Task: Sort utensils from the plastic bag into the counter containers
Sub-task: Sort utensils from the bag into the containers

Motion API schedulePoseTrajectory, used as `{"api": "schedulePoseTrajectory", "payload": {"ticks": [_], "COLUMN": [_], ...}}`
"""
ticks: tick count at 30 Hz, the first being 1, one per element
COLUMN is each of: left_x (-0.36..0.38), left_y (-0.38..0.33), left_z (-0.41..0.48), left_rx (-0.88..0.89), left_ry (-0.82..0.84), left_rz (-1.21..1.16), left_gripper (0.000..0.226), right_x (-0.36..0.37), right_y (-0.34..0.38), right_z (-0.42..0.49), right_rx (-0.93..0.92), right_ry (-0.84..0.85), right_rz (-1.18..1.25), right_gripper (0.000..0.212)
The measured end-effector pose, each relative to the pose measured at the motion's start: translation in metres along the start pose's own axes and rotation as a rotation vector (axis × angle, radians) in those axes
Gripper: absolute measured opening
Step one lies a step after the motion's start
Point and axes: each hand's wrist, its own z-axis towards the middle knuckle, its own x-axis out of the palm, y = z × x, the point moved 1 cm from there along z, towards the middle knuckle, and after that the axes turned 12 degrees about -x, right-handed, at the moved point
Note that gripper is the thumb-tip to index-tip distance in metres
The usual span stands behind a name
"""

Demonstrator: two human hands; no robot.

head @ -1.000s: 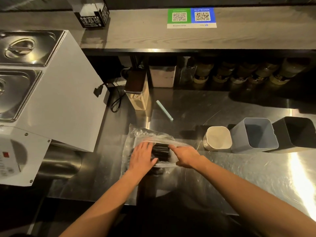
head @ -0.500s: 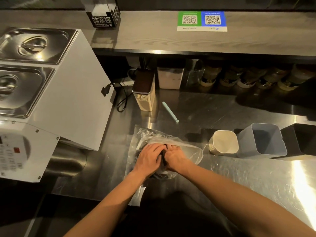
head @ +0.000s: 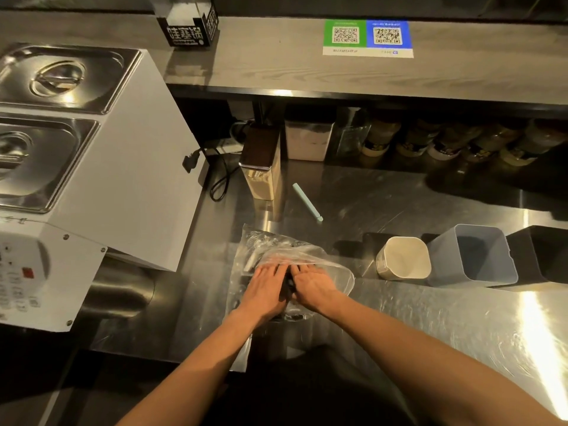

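Pinning plastic bag point(head: 276, 244) with flat left hand point(head: 267, 287), can't tell hold of right hand point(head: 315, 287) on utensils point(head: 288, 285), so spread the mouth wide before ferrying to containers point(head: 498, 265) at 3 o'clock.

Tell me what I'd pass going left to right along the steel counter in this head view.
White machine → clear plastic bag → cream container → grey container → black container.

steel counter point(head: 399, 321) with plastic bag point(head: 278, 245), green stick point(head: 307, 203), cream container point(head: 403, 257), blue container point(head: 475, 256), black container point(head: 545, 253)
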Motion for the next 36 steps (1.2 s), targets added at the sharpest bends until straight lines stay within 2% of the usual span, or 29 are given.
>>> {"api": "schedulePoseTrajectory", "payload": {"ticks": [2, 5, 7, 10, 13, 15, 19, 23, 28, 32, 36], "left_x": [-0.002, -0.003, -0.002, 0.001, 0.005, 0.007, 0.001, -0.001, -0.001, -0.003, -0.003], "left_y": [0.000, -0.003, -0.005, -0.008, -0.008, -0.006, -0.005, -0.007, -0.007, -0.008, -0.007], "left_z": [-0.001, -0.002, -0.002, -0.002, -0.003, -0.002, -0.003, -0.004, -0.003, -0.002, -0.003], "left_rx": [-0.007, -0.005, -0.013, -0.002, 0.020, 0.019, 0.018, 0.035, 0.046, 0.036, 0.051], "left_ry": [-0.026, -0.060, -0.059, -0.040, -0.006, 0.009, -0.019, -0.047, -0.058, -0.049, -0.057], "left_rz": [0.002, 0.000, -0.012, -0.051, -0.045, -0.028, -0.034, -0.061, -0.081, -0.077, -0.073], "left_gripper": [0.082, 0.088, 0.086, 0.086, 0.087, 0.087, 0.077, 0.081, 0.076, 0.072, 0.070], "right_x": [-0.001, -0.003, -0.007, -0.008, -0.001, 0.002, 0.003, -0.005, -0.007, -0.006, -0.012], "right_y": [-0.007, -0.020, -0.021, -0.016, -0.009, -0.004, -0.007, -0.015, -0.014, -0.013, -0.013], "right_z": [-0.003, -0.009, -0.011, -0.011, -0.007, -0.004, -0.002, -0.002, -0.002, 0.001, 0.001], "right_rx": [-0.022, 0.036, 0.070, 0.112, 0.131, 0.113, 0.031, 0.017, 0.014, 0.024, 0.024], "right_ry": [-0.012, -0.109, -0.050, 0.085, 0.126, 0.114, 0.091, 0.045, 0.076, 0.145, 0.100], "right_rz": [0.017, 0.071, 0.006, -0.058, 0.023, 0.049, -0.037, -0.057, -0.076, -0.006, 0.030], "right_gripper": [0.061, 0.038, 0.032, 0.042, 0.068, 0.074, 0.064, 0.051, 0.053, 0.065, 0.051]}}
